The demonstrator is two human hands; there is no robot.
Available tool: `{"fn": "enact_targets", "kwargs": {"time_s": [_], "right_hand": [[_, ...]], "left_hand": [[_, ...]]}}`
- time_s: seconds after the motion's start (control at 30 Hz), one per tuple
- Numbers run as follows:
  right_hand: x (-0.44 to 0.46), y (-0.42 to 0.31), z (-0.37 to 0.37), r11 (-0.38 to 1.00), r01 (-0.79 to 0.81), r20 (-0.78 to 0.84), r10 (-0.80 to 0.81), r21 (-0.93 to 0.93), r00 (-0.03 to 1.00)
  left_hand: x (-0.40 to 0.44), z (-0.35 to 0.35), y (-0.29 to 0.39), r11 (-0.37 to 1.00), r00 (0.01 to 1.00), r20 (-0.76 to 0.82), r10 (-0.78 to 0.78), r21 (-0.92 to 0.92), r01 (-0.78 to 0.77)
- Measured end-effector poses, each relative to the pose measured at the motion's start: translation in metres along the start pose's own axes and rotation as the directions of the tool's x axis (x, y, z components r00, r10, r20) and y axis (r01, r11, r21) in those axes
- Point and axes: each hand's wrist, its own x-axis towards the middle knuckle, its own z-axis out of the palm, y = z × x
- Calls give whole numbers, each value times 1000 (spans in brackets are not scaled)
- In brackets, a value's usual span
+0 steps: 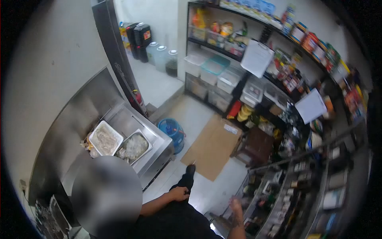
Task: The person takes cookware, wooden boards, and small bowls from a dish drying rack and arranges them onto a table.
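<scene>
Hands: left hand at six o'clock in view, before the dark trouser leg; fingers loosely bent, slightly apart, nothing seen in them. Contact with the cloth: cannot tell. Right hand at five o'clock, blurred; finger closure cannot be told. Bottle rack toward three o'clock from it.

Things: from the left hand, metal pan between ten and eleven o'clock and white tray at ten, side by side on the steel worktop. Blue water jug near twelve, cardboard sheet near one, both on the floor.

Handling, judged: both vessels moderately heavy, stiff-walled; contents look soft, wet and apt to slide. Best hold: opposite rims, two-handed, kept level; metal rim possibly slippery. Cardboard: light, bendable; lift by an edge. Jug: bulky, weight uncertain; neck plus base.
</scene>
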Motion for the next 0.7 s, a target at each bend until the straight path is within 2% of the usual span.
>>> {"fn": "enact_targets", "kwargs": {"time_s": [0.03, 0.07, 0.1, 0.17, 0.23, 0.3, 0.33, 0.4, 0.43, 0.5, 0.53, 0.6, 0.63, 0.67, 0.7], "right_hand": [[26, -57, 8, 999, 18, -35, -17, 36, 999], [44, -93, 19, 988, 51, -130, -32, 145, 991], [65, -100, 21, 991, 52, -130, -35, 127, 991], [157, -121, 14, 967, -12, 112, -18, 254, 994], [162, -168, 51, 989, -51, 90, 64, -135, 994], [158, -208, 80, 901, -110, 139, 184, -420, 973], [165, -238, 94, 863, -116, 158, 219, -491, 963], [196, -292, 128, 810, -113, 189, 266, -576, 945], [217, -320, 144, 794, -105, 199, 275, -599, 941], [266, -380, 173, 754, -83, 215, 288, -651, 933], [292, -408, 186, 729, -63, 228, 294, -681, 928], [344, -465, 212, 672, -27, 250, 312, -740, 916], [368, -494, 229, 642, -1, 265, 319, -766, 910], [388, -526, 245, 608, 15, 274, 336, -793, 901], [407, -561, 268, 575, 41, 292, 350, -817, 890]], "left_hand": [[25, -16, 5, 998, 999, -37, 25, 51, -23], [50, -43, 19, 998, 1000, 17, -16, 67, 15], [78, -61, 25, 999, 1000, 13, -16, 49, 15], [153, -123, 36, 978, 981, 191, 19, 199, -57], [209, -198, 56, 949, 983, 181, -10, 310, -48], [267, -268, 57, 983, 996, 86, -40, 183, 24], [287, -304, 63, 982, 997, 65, -46, 184, 33], [329, -372, 59, 996, 954, -287, 88, 24, -84], [347, -406, 51, 998, 950, -306, 70, 29, -64], [379, -467, 40, 950, 898, -439, -5, -283, -133], [392, -478, 24, 944, 893, -448, -45, -312, -109], [418, -502, -13, 974, 786, -604, -130, -227, -13], [431, -524, -28, 971, 761, -629, -159, -240, 5], [434, -526, -39, 938, 827, -454, -331, -255, 235], [437, -525, -61, 864, 826, -264, -499, -222, 451]]}}
